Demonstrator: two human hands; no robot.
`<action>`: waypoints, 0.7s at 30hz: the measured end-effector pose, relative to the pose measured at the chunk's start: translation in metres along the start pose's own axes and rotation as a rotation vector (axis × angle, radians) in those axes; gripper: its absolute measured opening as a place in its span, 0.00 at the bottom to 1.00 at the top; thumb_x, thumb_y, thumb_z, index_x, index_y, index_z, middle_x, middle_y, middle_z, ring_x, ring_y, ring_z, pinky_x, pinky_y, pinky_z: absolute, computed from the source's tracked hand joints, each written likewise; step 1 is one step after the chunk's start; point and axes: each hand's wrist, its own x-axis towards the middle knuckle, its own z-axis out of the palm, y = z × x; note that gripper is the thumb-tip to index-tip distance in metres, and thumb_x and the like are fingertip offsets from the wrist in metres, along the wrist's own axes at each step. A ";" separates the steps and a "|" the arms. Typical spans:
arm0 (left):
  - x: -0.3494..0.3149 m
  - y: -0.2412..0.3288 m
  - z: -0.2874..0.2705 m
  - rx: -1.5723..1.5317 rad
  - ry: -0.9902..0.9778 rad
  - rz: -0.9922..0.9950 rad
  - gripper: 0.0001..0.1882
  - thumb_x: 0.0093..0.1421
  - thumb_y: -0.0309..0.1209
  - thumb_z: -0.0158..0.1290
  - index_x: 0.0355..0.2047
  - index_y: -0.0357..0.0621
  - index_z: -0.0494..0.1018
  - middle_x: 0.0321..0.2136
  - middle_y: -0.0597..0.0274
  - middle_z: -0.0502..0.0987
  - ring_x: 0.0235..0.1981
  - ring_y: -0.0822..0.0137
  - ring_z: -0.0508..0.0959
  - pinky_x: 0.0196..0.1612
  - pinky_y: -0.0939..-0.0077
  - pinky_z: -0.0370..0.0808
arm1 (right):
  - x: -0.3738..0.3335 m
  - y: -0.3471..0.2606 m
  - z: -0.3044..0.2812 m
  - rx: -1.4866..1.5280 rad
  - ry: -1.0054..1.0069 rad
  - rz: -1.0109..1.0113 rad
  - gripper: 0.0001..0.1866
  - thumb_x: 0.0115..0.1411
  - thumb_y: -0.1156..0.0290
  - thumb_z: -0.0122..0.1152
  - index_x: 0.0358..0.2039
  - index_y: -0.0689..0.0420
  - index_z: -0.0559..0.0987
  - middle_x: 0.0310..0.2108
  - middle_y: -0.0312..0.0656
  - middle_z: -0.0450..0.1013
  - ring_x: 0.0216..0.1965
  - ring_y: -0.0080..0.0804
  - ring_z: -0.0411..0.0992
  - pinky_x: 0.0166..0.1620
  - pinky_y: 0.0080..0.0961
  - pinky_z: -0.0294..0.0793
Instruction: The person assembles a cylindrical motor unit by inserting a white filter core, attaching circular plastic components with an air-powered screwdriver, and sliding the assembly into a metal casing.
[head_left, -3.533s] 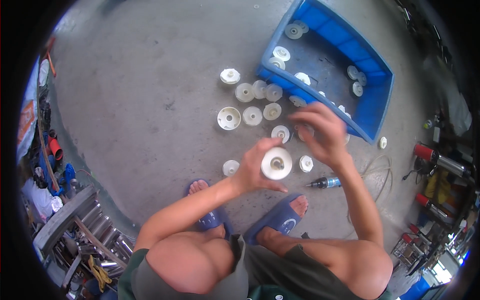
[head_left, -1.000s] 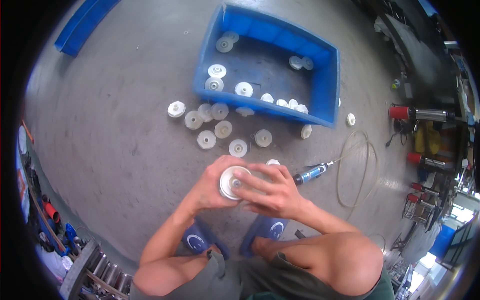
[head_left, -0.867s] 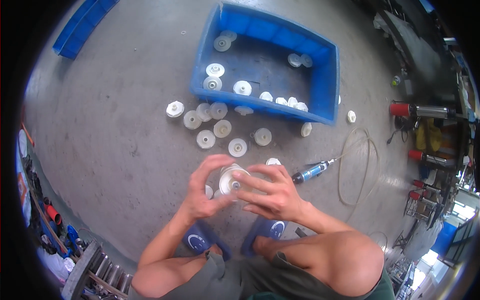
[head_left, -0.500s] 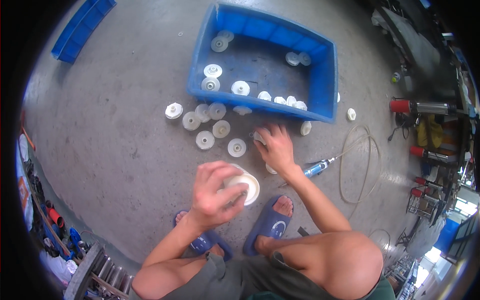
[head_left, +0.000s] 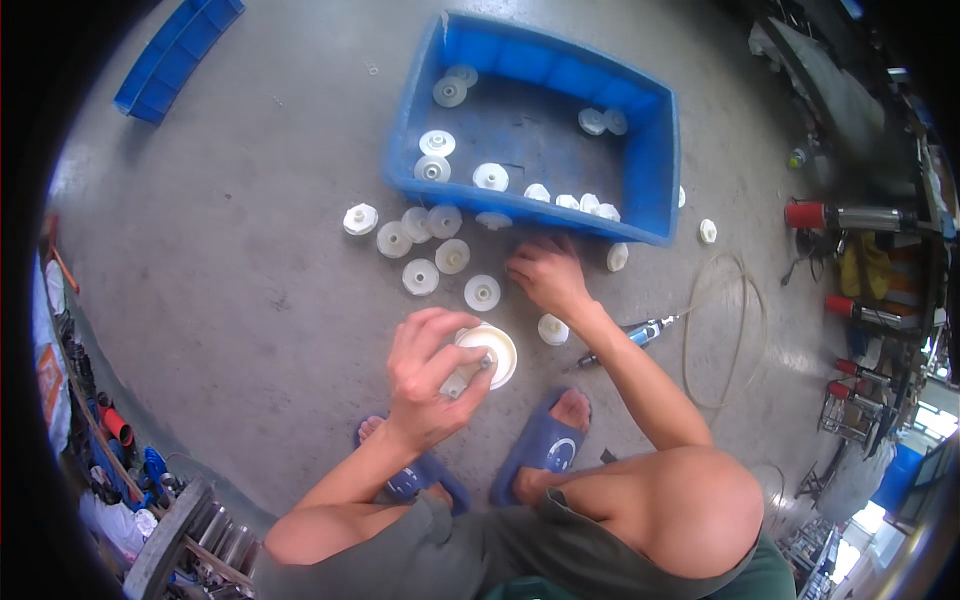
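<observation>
My left hand point(head_left: 425, 375) is closed around a white round plastic part point(head_left: 504, 350), held above the floor in front of my knees. Its thumb lies across the part, by a small grey piece point(head_left: 487, 361) at the centre. Near the bin's close wall, my right hand point(head_left: 548, 275) reaches down with fingers curled together; whatever they may hold is hidden. Close to its wrist lies a white disc point(head_left: 553, 330). Several similar white discs with raised hubs, such as one disc point(head_left: 482, 293), are scattered on the floor to the left of that hand.
A blue plastic bin point(head_left: 400, 150) with several white discs inside stands ahead. To the right, a blue air screwdriver point(head_left: 645, 332) lies with its coiled hose point(head_left: 688, 350). Another blue bin point(head_left: 150, 100) is at the far left. Red-and-silver tools point(head_left: 808, 216) line the right side.
My right hand has drawn its fingers in, and the white part seen at its fingertips no longer shows. The disc by its wrist is uncovered. My left hand has tilted slightly, revealing the grey piece.
</observation>
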 end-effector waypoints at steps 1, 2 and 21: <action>0.003 0.001 -0.001 0.006 0.011 -0.010 0.11 0.48 0.19 0.69 0.32 0.38 0.80 0.47 0.50 0.82 0.50 0.48 0.78 0.52 0.55 0.76 | 0.003 0.002 0.001 -0.014 0.001 -0.008 0.09 0.55 0.66 0.72 0.37 0.50 0.86 0.39 0.34 0.79 0.49 0.37 0.75 0.54 0.43 0.71; 0.004 0.002 -0.001 0.013 0.017 -0.026 0.11 0.48 0.19 0.68 0.32 0.38 0.80 0.47 0.50 0.82 0.50 0.48 0.78 0.52 0.55 0.76 | 0.005 0.001 0.001 -0.023 -0.001 -0.014 0.09 0.55 0.65 0.72 0.37 0.50 0.86 0.39 0.33 0.79 0.49 0.37 0.75 0.54 0.42 0.70; -0.001 -0.016 0.001 -0.026 0.090 0.120 0.14 0.47 0.17 0.66 0.36 0.36 0.81 0.39 0.55 0.82 0.46 0.49 0.82 0.48 0.58 0.80 | -0.025 -0.067 -0.103 1.374 0.178 0.781 0.07 0.62 0.75 0.73 0.37 0.63 0.83 0.43 0.45 0.84 0.40 0.24 0.80 0.44 0.24 0.80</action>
